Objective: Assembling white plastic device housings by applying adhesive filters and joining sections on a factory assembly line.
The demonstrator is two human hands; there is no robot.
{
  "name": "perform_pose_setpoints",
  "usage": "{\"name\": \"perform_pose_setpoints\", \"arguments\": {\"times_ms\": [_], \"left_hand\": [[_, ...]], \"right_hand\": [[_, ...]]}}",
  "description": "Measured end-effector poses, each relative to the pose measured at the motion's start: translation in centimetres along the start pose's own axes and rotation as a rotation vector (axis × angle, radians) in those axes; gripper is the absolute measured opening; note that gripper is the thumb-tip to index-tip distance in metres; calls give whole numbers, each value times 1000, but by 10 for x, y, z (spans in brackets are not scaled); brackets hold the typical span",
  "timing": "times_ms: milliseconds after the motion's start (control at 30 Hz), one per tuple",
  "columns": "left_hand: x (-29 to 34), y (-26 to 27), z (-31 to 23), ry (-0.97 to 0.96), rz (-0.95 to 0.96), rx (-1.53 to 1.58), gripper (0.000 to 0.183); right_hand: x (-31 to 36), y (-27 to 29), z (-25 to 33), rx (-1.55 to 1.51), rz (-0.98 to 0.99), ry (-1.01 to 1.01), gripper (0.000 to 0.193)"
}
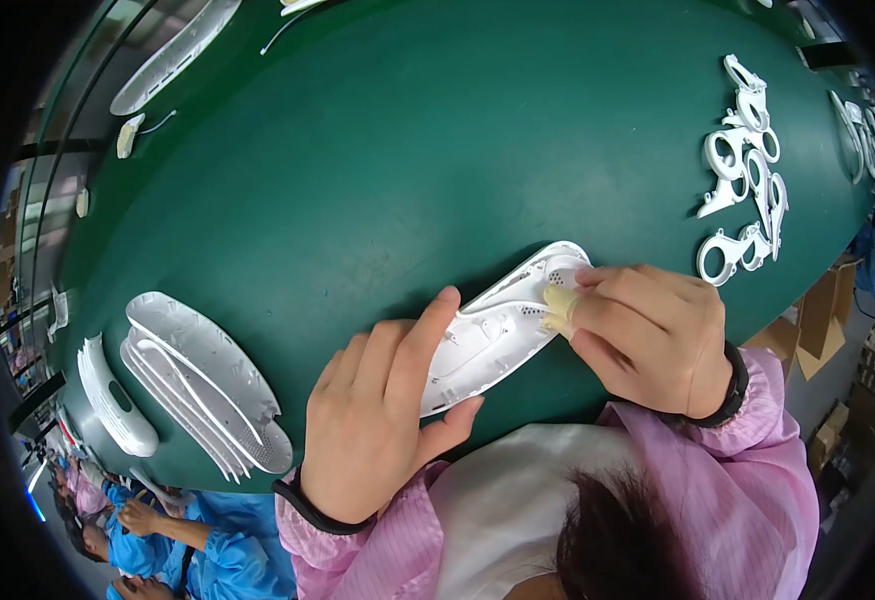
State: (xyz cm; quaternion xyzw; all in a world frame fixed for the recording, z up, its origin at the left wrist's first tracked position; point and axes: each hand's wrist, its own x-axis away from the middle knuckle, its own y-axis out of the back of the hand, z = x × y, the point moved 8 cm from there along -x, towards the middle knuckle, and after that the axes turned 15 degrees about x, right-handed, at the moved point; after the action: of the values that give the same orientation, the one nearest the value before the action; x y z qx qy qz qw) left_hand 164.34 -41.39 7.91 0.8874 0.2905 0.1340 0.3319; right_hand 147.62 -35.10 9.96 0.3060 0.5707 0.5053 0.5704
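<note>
A long white plastic shell (481,346) lies at a slant near the table's front edge, hollow side up, with ribs and small perforated holes inside. My left hand (370,415) grips its near left end, thumb on one side and fingers on the other. Over the shell's far right end, my right hand (648,335) is closed in a pinch. Pale yellow finger cots (559,308) cover its fingertips, which touch the inside of the shell by the perforated patches. Anything held between those fingertips is too hidden to make out.
On the green table (358,150), nested white shells (208,370) and a curved white cover (116,400) lie left. White ringed brackets (743,165) are at the right. Another long shell (173,60) rests far left. A person in blue (228,545) is at lower left.
</note>
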Motion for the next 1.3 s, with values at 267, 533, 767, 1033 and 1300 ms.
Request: {"name": "perform_pose_setpoints", "arguments": {"times_ms": [267, 533, 767, 1033, 1300], "left_hand": [[0, -6, 20, 105, 66, 95, 97], [-4, 6, 12, -35, -99, 114, 98], [-7, 4, 15, -19, -127, 186, 94], [-7, -1, 12, 93, 62, 65, 74], [-9, 0, 13, 143, 26, 134, 72]], "right_hand": [[-1, -7, 0, -65, -2, -126, 26], [-21, -13, -7, -118, 208, -433, 21], [-14, -22, -4, -198, 170, -360, 23], [-17, -20, -6, -304, 300, -259, 52], [-16, -19, 5, -107, 206, -191, 37]]}}
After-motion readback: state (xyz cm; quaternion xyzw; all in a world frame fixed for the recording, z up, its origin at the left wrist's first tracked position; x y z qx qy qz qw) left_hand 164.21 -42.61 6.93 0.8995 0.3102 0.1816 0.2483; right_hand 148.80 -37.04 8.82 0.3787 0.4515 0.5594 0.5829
